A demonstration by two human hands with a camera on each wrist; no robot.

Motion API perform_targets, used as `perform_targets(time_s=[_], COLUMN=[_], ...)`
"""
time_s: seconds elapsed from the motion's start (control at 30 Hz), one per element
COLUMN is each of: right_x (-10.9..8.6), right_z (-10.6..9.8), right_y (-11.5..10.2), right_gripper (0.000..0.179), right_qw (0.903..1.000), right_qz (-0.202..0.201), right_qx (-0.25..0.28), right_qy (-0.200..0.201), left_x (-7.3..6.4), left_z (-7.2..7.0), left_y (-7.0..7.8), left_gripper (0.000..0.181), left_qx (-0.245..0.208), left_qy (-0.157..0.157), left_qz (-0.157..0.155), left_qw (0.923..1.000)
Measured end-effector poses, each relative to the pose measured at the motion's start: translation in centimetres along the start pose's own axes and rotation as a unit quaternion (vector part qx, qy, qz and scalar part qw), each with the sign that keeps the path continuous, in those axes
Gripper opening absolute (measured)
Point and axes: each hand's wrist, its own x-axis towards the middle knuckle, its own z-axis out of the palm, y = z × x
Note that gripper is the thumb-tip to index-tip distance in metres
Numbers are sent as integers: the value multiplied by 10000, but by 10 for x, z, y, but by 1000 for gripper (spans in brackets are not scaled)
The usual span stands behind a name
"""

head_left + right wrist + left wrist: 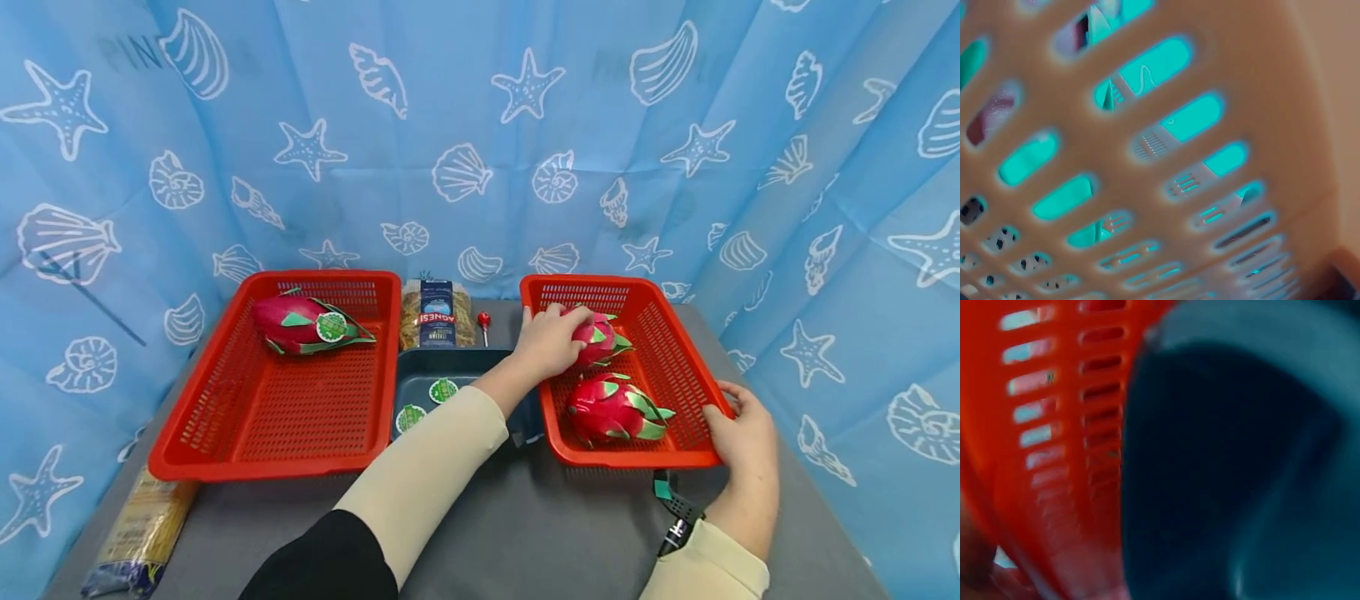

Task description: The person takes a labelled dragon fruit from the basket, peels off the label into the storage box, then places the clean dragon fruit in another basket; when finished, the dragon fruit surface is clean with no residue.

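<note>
In the head view, my left hand (551, 340) reaches over the near-left rim of the right red basket (686, 342) and grips the upper dragon fruit (600, 340), its fingers partly covering it. A second dragon fruit (617, 408) lies just below it in the same basket. My right hand (746, 429) holds this basket by its right rim, with the thumb over the edge. The left wrist view shows a slotted red basket wall (1069, 412) beside a dark, blurred surface; the right wrist view is filled by a slotted wall (1260, 81).
A left red basket (307, 429) holds a dragon fruit (303, 323) with a round green sticker (331, 327). Between the baskets sits a dark tray (416, 367) with green stickers (442, 390). Behind it are a pasta bag (437, 315) and a lollipop (484, 319). Spaghetti (146, 525) lies front left.
</note>
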Motion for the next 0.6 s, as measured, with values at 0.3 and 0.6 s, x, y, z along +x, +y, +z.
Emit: perform_targets(time_s=[0.3,0.6], right_x=[-2,-3], right_z=[2,0], right_y=[-1,3], right_gripper=[57,57], right_qw=[10000,9999], right_qz=[13,9], right_qx=[80,138], right_qy=[-32,-15], left_x=[-4,-13], left_z=[7,5], left_y=[-3,0], left_gripper=[40,50], left_qx=[819,718], left_qy=[-799,-891], left_qz=[297,371], left_qw=[9930,9927])
